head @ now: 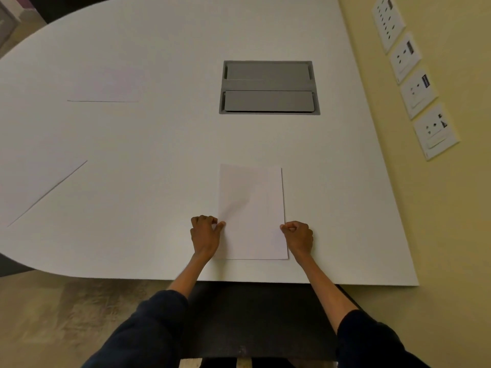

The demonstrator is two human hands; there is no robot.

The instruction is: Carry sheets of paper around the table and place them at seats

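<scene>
A smooth, matt white table (159, 144) bears a sheet of paper (252, 208) at 6 o'clock: thin, matt and white, with a faint soft ripple. A second sheet (39, 187) at 9 o'clock and a third sheet (106, 86) at 10 o'clock are as pale and dull as the tabletop. At 12 o'clock, a grey hatch (269, 87) has flat, satin lids; whether metal or plastic cannot be told. On the matt, yellow-painted wall (451, 208) at 2 o'clock, white socket plates (435, 131) look like smooth plastic. The floor (53, 314) is mottled and rough-looking; the sleeves (148, 328) are dark cloth.
</scene>
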